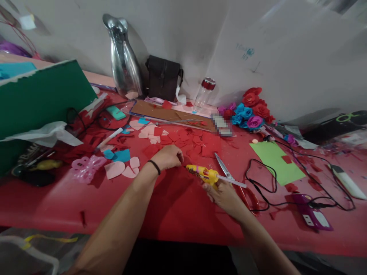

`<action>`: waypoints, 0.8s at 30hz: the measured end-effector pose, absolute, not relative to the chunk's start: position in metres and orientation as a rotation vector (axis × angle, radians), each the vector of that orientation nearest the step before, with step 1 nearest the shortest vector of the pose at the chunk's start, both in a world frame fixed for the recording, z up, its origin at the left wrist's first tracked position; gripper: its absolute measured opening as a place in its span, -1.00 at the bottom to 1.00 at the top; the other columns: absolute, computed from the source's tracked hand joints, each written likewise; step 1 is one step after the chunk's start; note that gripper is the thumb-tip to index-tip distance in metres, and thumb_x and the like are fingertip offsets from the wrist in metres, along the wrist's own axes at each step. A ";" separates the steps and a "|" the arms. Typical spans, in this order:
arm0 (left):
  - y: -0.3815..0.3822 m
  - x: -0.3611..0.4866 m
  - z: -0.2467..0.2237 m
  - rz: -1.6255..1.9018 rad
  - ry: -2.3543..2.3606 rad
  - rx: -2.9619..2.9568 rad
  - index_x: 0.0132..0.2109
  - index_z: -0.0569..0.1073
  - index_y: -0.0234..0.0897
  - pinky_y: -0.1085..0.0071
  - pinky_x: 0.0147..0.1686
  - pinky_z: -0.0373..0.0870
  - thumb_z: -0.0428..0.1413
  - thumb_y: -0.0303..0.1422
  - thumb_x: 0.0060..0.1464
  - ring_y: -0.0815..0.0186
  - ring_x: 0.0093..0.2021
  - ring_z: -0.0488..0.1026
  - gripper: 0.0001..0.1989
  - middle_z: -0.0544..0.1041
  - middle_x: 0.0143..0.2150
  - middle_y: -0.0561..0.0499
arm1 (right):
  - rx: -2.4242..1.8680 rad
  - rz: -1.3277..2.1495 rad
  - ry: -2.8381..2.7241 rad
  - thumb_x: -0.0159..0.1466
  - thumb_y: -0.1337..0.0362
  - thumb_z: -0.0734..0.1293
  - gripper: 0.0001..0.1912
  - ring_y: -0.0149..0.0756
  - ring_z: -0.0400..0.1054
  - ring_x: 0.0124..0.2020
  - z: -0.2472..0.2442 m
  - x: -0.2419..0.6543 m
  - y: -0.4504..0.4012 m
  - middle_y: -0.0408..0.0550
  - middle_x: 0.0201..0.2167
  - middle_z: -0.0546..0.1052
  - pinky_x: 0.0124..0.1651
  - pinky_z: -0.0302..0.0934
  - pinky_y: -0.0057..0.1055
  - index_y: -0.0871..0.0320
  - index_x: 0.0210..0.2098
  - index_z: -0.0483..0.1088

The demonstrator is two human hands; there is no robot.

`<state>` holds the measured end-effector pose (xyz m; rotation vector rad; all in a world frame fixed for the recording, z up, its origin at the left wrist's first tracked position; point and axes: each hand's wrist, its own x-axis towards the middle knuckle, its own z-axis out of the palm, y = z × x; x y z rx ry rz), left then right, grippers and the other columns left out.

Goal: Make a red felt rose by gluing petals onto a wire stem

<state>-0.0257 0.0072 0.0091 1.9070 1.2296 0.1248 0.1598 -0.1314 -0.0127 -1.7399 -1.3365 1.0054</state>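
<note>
A yellow glue gun (202,172) with a clear glue stick out of its back points left, and my right hand (220,194) is wrapped round its handle. Just left of the nozzle, my left hand (169,157) has its fingers bent together; whatever they pinch is too small to make out. Red paper petals (186,140) lie scattered beyond both hands. Pink paper petals (115,169) and a blue paper piece (122,155) lie left of my left wrist. Scissors (226,170) with red handles rest partly behind my right hand.
A metal jug (123,61), a black bag (163,78) and a glass bottle (204,93) stand along the wall. Paper flowers (252,109) are at the back right. Black cable (275,191), green paper (276,162) and a purple box (312,214) lie on the right.
</note>
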 end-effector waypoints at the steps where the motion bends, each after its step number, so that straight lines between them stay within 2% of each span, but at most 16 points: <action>1: 0.007 -0.025 0.009 0.123 1.232 1.904 -0.42 0.56 -0.30 0.50 -0.46 0.27 0.09 -0.57 -0.29 0.31 -0.40 0.47 -0.78 0.57 -0.46 -0.02 | -1.778 0.973 -1.414 0.03 0.03 0.40 -0.71 -0.38 0.11 -0.68 -0.011 0.158 -0.131 -0.22 -0.76 0.29 -0.54 -0.04 -0.41 0.07 -0.63 0.35; 9: 0.007 -0.025 0.009 0.117 1.231 1.950 -0.39 0.55 -0.32 0.52 -0.46 0.27 0.11 -0.59 -0.29 0.32 -0.38 0.47 -0.77 0.58 -0.43 -0.02 | -1.806 0.845 -1.666 0.15 -0.01 0.30 -0.67 -0.33 0.18 -0.63 -0.007 0.153 -0.130 -0.21 -0.75 0.24 -0.46 0.08 -0.39 0.05 -0.61 0.32; 17: 0.007 -0.025 0.010 0.063 1.228 2.005 -0.35 0.55 -0.29 0.53 -0.41 0.30 0.11 -0.56 -0.27 0.34 -0.35 0.48 -0.75 0.59 -0.38 0.01 | -1.786 0.783 -1.821 0.24 -0.03 0.17 -0.64 -0.32 0.29 -0.53 -0.005 0.153 -0.132 -0.12 -0.57 0.40 -0.42 0.21 -0.40 0.11 -0.44 0.36; 24: 0.007 -0.023 0.011 0.019 1.237 2.035 -0.34 0.53 -0.31 0.56 -0.45 0.27 0.12 -0.58 -0.24 0.38 -0.38 0.46 -0.77 0.58 -0.38 0.01 | -1.746 0.768 -1.832 0.26 0.06 0.19 -0.71 -0.32 0.31 -0.51 -0.003 0.152 -0.134 -0.08 -0.49 0.46 -0.41 0.23 -0.40 0.11 -0.41 0.38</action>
